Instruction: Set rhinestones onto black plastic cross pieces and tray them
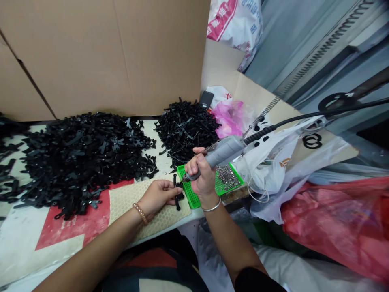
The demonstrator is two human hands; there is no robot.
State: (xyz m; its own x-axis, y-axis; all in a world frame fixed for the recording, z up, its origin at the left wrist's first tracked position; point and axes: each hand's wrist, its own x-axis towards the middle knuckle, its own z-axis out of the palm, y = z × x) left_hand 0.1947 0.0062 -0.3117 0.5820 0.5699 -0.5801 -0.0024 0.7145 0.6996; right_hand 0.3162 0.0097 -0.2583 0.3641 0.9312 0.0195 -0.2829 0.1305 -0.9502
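Observation:
My right hand (201, 174) is wrapped round a grey electric screwdriver (223, 152), its tip pointing down at a small black plastic part (177, 190). My left hand (158, 195) pinches that black part and holds it down on a beige honeycomb mat (136, 205). A black cable (304, 117) runs from the screwdriver off to the right. Just behind the hands a green tray (194, 198) holds a heap of small silver screws (227, 175).
A big heap of black plastic parts (82, 156) covers the table's left, a smaller heap (187, 127) sits behind the tray. Cardboard sheets (106, 52) wall the back. White (273, 170), pink (231, 115) and red plastic bags (340, 227) crowd the right.

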